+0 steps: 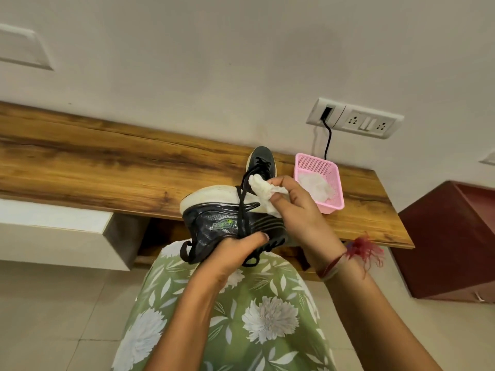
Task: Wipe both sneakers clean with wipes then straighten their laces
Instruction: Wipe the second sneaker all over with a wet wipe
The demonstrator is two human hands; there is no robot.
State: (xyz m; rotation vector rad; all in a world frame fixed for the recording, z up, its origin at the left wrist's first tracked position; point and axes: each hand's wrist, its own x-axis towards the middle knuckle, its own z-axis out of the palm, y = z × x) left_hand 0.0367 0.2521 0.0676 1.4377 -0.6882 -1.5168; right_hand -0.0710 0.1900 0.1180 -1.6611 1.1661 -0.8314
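While the left hand (235, 249) gripped the black mesh sneaker with white sole (219, 220), tipped on its side above the lap, fingers (257, 236) curled round its upper, the right hand (294, 210) pinched a crumpled white wipe (263, 191) against the sole. Second black sneaker (261, 159) stood on the brown wooden tabletop (107, 162), just beside a pink plastic mesh basket (334, 188) holding white wipes (316, 186).

Wooden shelf (80, 162) against white wall (214, 49)
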